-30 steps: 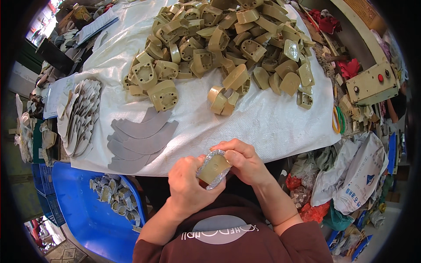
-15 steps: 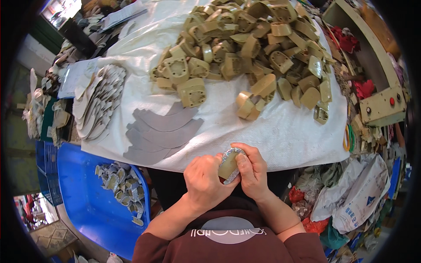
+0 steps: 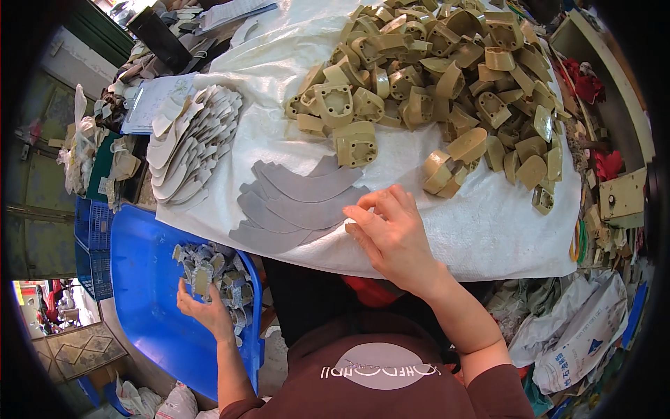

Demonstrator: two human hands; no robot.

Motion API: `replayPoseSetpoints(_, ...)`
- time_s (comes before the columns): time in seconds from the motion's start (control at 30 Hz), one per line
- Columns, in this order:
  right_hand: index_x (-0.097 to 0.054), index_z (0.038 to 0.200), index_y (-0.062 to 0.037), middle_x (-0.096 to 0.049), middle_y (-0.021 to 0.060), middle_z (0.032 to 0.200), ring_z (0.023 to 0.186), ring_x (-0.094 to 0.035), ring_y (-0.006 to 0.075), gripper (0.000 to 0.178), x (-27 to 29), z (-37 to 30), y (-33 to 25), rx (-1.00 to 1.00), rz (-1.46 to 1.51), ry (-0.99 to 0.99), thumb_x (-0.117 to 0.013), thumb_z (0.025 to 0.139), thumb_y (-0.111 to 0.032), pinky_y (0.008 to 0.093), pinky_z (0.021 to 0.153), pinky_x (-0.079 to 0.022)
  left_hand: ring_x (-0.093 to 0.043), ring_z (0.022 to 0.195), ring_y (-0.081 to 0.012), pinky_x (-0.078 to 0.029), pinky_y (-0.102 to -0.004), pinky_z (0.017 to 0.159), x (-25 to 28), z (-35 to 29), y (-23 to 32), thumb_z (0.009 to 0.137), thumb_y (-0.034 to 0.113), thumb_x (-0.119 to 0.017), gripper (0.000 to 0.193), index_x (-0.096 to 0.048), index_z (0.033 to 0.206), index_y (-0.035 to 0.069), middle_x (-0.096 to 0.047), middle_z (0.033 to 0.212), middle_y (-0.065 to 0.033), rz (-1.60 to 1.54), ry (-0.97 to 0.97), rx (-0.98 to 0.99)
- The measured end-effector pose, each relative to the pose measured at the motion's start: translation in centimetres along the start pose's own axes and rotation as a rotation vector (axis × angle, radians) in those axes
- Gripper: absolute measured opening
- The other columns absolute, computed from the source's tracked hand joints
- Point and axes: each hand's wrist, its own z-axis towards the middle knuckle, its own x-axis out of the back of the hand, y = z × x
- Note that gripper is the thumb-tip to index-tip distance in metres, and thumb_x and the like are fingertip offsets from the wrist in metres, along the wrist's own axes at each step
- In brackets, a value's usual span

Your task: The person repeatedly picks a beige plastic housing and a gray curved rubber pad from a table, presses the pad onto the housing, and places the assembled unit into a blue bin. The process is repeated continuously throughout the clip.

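Observation:
My left hand point(image 3: 207, 313) reaches into a blue plastic tub point(image 3: 150, 307), fingers spread. Just beyond its fingertips is a tan block wrapped in silvery glitter material point(image 3: 202, 280), among several similar wrapped pieces point(image 3: 237, 293). My right hand point(image 3: 394, 241) is over the front of the white-covered table, its thumb and fingers drawn together beside the right end of the grey curved strips point(image 3: 279, 209). A small whitish bit shows at those fingertips, too small to name. The grey strips lie overlapping in a fan.
A big heap of tan moulded heel-like blocks point(image 3: 419, 70) covers the far table, with a small cluster point(image 3: 450, 167) nearer. Pale curved pieces point(image 3: 192, 140) are stacked at the left. Plastic bags point(image 3: 583, 328) crowd the right side; a beige metal box point(image 3: 623, 197) stands above them.
Both hands held a glitter-wrapped block together at the table edge. They have parted: the left moved down into the tub, the right up beside the grey strips. The whole view has shifted slightly.

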Motion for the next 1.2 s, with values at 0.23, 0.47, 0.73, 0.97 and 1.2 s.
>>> replayPoseSetpoints(0.23,-0.066,0.085,-0.0120,-0.047,0.0024,0.092,0.092,-0.044,0.0217,0.015,-3.0,3.0,0.3,0.003,-0.308,0.029,-0.063,0.070,-0.010,0.0381,0.080,-0.031,-0.055,0.101,-0.0331,-0.039,-0.0409,0.094,1.1,3.4,11.9,0.071,-0.004,-0.062,0.034,-0.061,0.105,0.001,-0.059,0.102,-0.0144,-0.555,-0.184,-0.450)
replayPoseSetpoints(0.47,-0.064,0.076,-0.0115,-0.047,0.0039,0.096,0.098,-0.042,0.0236,0.007,-3.5,3.1,0.8,-0.012,-0.264,0.022,-0.063,0.070,-0.008,0.0437,0.086,-0.026,-0.057,0.113,-0.0302,-0.040,-0.0436,0.097,-1.7,3.3,18.1,0.070,0.000,-0.064,0.034,-0.065,0.103,0.000,-0.061,0.116,-0.0153,-0.445,-0.346,-0.772)
replayPoseSetpoints(0.73,-0.060,0.094,-0.0087,-0.051,0.0102,0.104,0.094,-0.046,0.0294,0.023,2.7,-0.2,0.4,-0.026,-0.026,0.305,-0.067,0.072,-0.003,0.0406,0.080,-0.038,-0.050,0.120,-0.0345,-0.037,-0.0429,0.100,-0.2,2.7,19.1,0.074,0.010,-0.063,0.040,-0.063,0.113,-0.001,-0.053,0.128,-0.0224,-0.345,-0.449,-0.746)
replayPoseSetpoints(0.97,-0.058,0.101,-0.0102,-0.053,0.0108,0.105,0.094,-0.050,0.0279,0.033,5.2,-3.3,-0.1,0.095,-0.003,0.101,-0.072,0.072,-0.013,0.0404,0.079,-0.041,-0.056,0.090,-0.0187,-0.047,-0.0333,0.081,1.2,0.4,22.3,0.098,0.024,-0.043,0.039,-0.057,0.120,-0.005,-0.060,0.107,-0.0152,-1.298,-1.145,0.098)
replayPoseSetpoints(1.2,-0.053,0.120,-0.0052,-0.055,0.0142,0.101,0.092,-0.051,0.0329,0.064,5.8,-3.1,5.3,-0.338,-0.171,0.306,-0.081,0.065,-0.021,0.0399,0.080,-0.045,-0.049,0.115,-0.0247,-0.035,-0.0395,0.100,-1.8,-0.3,25.8,0.102,0.034,-0.034,0.050,-0.049,0.125,-0.008,-0.053,0.126,-0.0176,-1.716,-1.090,-0.012)
